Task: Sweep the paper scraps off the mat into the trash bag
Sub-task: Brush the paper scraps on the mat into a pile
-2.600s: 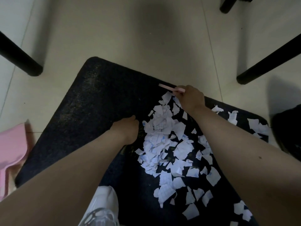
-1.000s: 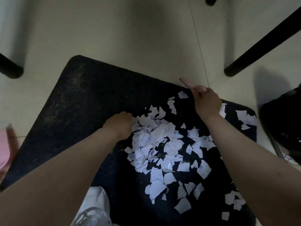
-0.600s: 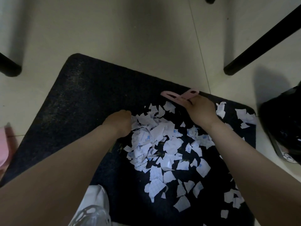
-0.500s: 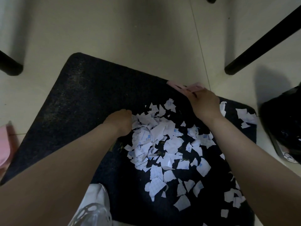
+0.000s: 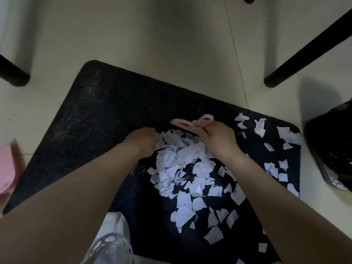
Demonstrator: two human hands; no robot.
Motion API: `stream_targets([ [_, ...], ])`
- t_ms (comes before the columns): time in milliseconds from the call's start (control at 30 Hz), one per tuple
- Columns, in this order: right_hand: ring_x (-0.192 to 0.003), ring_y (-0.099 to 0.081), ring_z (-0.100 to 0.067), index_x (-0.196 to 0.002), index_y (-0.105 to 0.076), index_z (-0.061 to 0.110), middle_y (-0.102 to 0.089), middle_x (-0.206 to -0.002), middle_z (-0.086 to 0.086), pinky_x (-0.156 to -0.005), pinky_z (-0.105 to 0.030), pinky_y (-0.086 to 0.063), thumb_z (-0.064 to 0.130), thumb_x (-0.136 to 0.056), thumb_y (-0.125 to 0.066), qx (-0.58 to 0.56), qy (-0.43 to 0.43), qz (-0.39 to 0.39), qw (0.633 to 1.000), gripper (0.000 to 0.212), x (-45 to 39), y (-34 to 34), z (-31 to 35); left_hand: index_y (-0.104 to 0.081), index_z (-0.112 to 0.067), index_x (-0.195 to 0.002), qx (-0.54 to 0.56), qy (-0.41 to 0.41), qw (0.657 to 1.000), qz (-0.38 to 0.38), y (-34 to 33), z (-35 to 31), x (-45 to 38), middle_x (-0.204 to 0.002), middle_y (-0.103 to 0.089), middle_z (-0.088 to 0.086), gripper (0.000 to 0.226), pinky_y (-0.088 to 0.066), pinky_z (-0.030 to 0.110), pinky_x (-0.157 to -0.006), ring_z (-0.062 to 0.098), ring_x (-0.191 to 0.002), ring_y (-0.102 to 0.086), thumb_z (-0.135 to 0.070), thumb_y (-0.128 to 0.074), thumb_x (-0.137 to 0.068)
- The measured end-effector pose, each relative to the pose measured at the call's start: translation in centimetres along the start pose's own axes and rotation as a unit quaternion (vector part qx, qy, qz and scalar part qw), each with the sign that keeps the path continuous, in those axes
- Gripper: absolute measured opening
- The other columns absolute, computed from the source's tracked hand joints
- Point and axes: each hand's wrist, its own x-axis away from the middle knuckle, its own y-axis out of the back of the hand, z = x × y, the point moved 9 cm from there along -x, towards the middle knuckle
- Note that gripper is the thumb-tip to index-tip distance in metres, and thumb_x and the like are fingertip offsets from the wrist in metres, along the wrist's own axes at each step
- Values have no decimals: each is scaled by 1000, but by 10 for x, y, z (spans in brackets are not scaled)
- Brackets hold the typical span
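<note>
Nearest the person, loose paper scraps (image 5: 213,235) lay scattered on the dark mat (image 5: 106,119), thickening farther out into a dense heap (image 5: 179,164) between the two hands. Both hands sat at the heap's far end: the left hand (image 5: 142,142) touched its left edge, and the right hand (image 5: 217,139) rested on its far right corner, so the bulk of the paper lay on the near side of both hands, toward the person's body. The heap's long axis ran roughly from the hands back toward the person.

The left hand's fingers were curled in against the edge of the paper; whether they actually gripped any scraps cannot be told from this view. The right hand's fingers were closed round a small pink brush (image 5: 192,123), whose pale body stuck out beyond the knuckles on the far side and to the left, lying low over the mat.

Right of the right hand, a thinner scatter of stray scraps (image 5: 282,149) lay well apart from the heap, trailing toward the mat's right edge. Just beyond that edge stood the black trash bag (image 5: 331,141), so it lay to the right of both hands, with the right hand the nearer. By my reading, the next stroke would have to carry the heap rightward across those strays.
</note>
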Motion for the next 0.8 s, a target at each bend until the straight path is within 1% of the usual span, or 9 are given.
stream_targets([
  [100,-89,-64,-17,-117,-66,25,-68,-102,3,-72,-30,-49,37,-102,-37,-51,-3,-90,995,35,-3,36,1,-11,-2,-150,9,-4,1000,4,-2,1,3,-157,-18,15,57,-21,32,-119,26,-144,-24,-12,-37,-100],
  [167,-91,-65,-19,-119,-64,31,-69,-104,3,-73,-29,-49,45,-101,-30,-32,-28,-117,992,41,-19,43,-4,-9,-2,-151,9,-5,1000,3,-2,1,4,-157,-17,14,59,-21,32,-119,26,-144,-23,-13,-37,-100],
  [233,-97,-65,-22,-120,-63,31,-68,-107,-1,-74,-30,-49,55,-97,-23,16,-51,-90,995,52,-36,32,-10,-10,-2,-151,9,-4,1000,2,-2,1,4,-157,-17,14,58,-21,32,-119,26,-144,-24,-12,-37,-100],
  [367,-91,-65,-26,-112,-65,24,-69,-100,-5,-66,-30,-44,46,-100,-37,22,-38,-26,999,38,-36,1,0,-11,-3,-151,12,-6,1000,-6,0,-1,4,-156,-20,15,58,-22,32,-118,27,-143,-25,-10,-37,-99],
  [533,-83,-64,-23,-108,-67,17,-69,-94,-5,-66,-32,-49,43,-99,-40,17,-5,-18,1000,38,-8,-13,10,-15,-4,-150,24,-10,1000,-12,-1,2,4,-155,-23,14,56,-24,32,-117,27,-141,-28,-10,-38,-99],
  [600,-86,-64,-19,-111,-67,21,-69,-97,-1,-69,-32,-51,44,-99,-38,6,-15,-50,999,39,2,-6,4,-13,-5,-151,33,-8,999,-12,-2,3,5,-156,-21,14,58,-22,30,-117,26,-142,-26,-9,-38,-99],
  [700,-84,-65,-13,-110,-68,27,-69,-96,5,-70,-31,-53,43,-97,-41,-95,-27,-143,985,34,25,18,1,-7,-5,-151,44,-12,999,-18,-4,3,9,-158,-14,12,60,-17,28,-118,24,-145,-21,-8,-37,-99],
  [733,-84,-64,-12,-109,-68,28,-69,-96,6,-69,-28,-52,41,-97,-44,-128,-28,-166,977,30,33,24,3,-5,-4,-151,45,-11,999,-19,-5,2,11,-159,-12,12,61,-15,27,-118,24,-146,-18,-8,-36,-99],
  [800,-77,-62,-8,-105,-69,30,-68,-90,9,-63,-18,-46,41,-97,-47,-162,-43,-172,971,26,48,28,7,-6,-2,-151,45,-9,999,-24,-8,3,15,-159,-12,13,60,-16,28,-119,24,-146,-19,-9,-35,-99],
])
